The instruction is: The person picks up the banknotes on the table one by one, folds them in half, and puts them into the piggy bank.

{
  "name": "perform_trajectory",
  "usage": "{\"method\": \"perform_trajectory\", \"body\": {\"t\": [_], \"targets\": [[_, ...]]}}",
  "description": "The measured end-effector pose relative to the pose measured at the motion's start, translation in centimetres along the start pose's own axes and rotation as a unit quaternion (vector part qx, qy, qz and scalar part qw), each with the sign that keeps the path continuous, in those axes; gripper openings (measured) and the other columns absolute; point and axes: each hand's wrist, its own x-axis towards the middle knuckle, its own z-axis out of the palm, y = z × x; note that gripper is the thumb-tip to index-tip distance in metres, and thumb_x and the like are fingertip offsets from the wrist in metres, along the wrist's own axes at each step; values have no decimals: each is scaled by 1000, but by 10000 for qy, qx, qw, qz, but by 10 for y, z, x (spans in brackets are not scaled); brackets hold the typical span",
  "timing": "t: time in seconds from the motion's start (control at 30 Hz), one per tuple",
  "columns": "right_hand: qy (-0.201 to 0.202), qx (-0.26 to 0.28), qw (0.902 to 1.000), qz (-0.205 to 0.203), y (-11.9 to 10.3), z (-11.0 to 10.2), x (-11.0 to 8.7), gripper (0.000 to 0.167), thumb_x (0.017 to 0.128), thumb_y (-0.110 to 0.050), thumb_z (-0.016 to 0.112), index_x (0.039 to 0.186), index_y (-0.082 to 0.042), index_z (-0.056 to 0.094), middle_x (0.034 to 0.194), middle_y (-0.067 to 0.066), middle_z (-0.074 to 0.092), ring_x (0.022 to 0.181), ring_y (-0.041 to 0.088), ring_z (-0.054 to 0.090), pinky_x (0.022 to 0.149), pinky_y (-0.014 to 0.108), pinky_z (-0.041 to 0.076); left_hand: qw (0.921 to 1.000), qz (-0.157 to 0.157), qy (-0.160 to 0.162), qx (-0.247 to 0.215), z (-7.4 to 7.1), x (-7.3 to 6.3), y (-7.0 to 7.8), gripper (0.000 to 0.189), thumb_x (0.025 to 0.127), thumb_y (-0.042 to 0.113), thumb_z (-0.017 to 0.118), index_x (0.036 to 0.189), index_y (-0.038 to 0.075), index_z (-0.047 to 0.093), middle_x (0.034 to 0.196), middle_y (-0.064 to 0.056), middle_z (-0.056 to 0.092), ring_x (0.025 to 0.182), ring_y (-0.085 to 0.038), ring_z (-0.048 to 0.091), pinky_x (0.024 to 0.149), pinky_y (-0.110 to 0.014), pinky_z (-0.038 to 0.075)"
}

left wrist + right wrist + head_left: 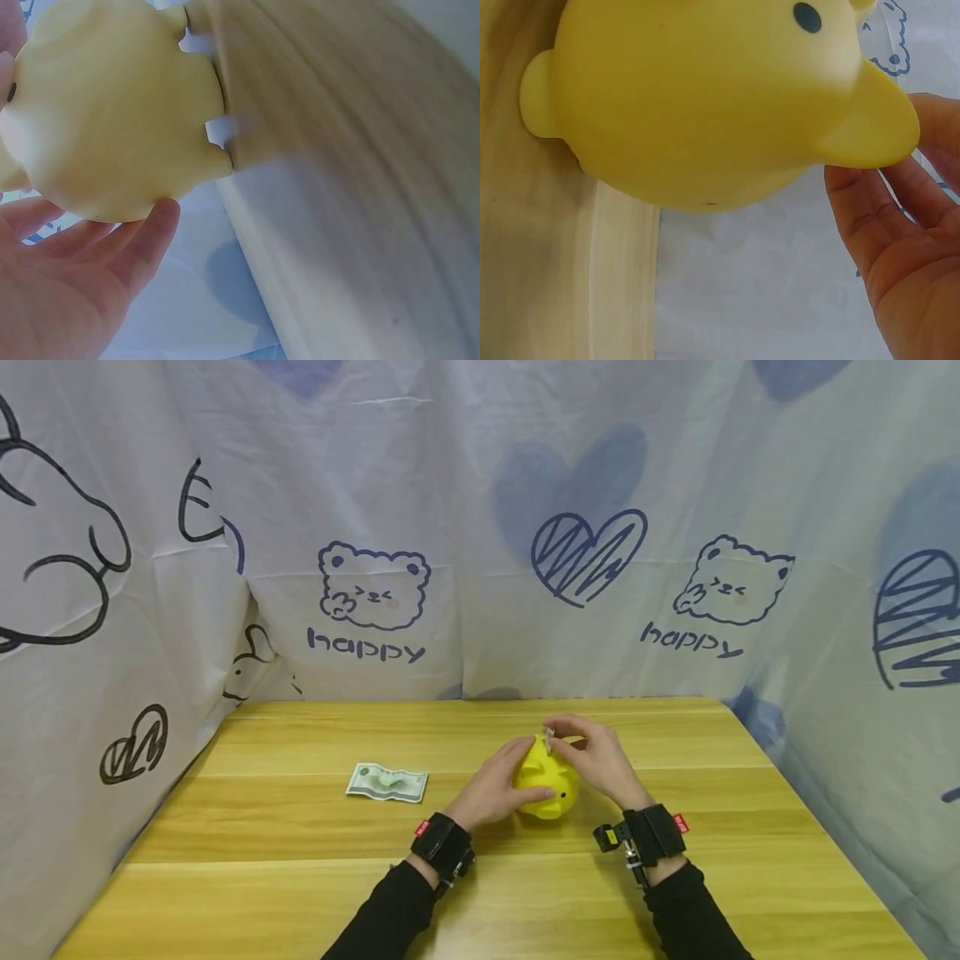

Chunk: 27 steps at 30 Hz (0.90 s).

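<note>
A yellow piggy bank [551, 783] with black dot eyes stands on the wooden table, its stubby feet on the wood in the left wrist view. My left hand [495, 787] holds it from the left, thumb across the front near an eye and fingers along its far side. Over the top of the bank, my right hand [600, 758] pinches a small folded banknote [549, 739] between thumb and fingertips. In the right wrist view an ear of the piggy bank [705, 105] covers part of those fingers, and the note is hidden.
Left of my hands, a creased green-and-white banknote [387, 782] lies flat on the wooden table [262, 835]. A white curtain [480, 635] printed with bears and hearts hangs behind the table and along both sides. Each wrist wears a black camera strap.
</note>
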Motion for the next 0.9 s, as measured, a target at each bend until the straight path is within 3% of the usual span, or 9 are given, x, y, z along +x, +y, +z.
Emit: {"method": "perform_trajectory", "body": {"t": [0.6,0.9], "targets": [[-49,-306,9994,-143,2,0,1,26,93,-17,68,119,-14,69,114,5,72,101,21,68,85,39,57,10000,-49,-4,-81,-1,0,2,90,86,54,68,156,16,27,159,-4,31,142,-26,37,113,-46,36],[-32,-176,9998,-72,4,0,-1,26,99,-25,61,119,-12,71,117,4,71,104,21,67,86,39,56,10000,-40,-8,-59,-1,0,2,88,87,55,68,156,18,27,159,-4,32,142,-26,37,113,-46,36]]}}
